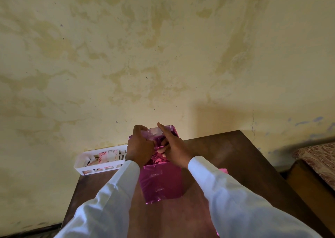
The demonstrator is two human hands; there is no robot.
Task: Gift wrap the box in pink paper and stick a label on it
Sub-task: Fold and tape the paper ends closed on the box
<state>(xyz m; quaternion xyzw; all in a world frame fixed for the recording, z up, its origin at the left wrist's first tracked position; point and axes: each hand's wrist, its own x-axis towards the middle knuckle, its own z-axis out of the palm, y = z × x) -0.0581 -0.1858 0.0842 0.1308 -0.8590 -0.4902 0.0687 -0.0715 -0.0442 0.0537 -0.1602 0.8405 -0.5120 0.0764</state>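
Note:
A tall box wrapped in shiny pink paper (161,181) stands upright in the middle of the dark wooden table (235,156). Both hands are at its top end, where the paper is loose and crumpled. My left hand (139,147) grips the paper's left flap, fingers curled over the edge. My right hand (172,147) pinches the folded paper from the right, index finger stretched along the far flap. The box top under the hands is hidden. A bit of pink (223,170) shows behind my right sleeve.
A white slotted plastic basket (85,162) sits at the table's far left corner against the wall, holding floral cards (108,156). The stained yellow wall runs right behind the table. A patterned bed or seat (319,161) lies to the right.

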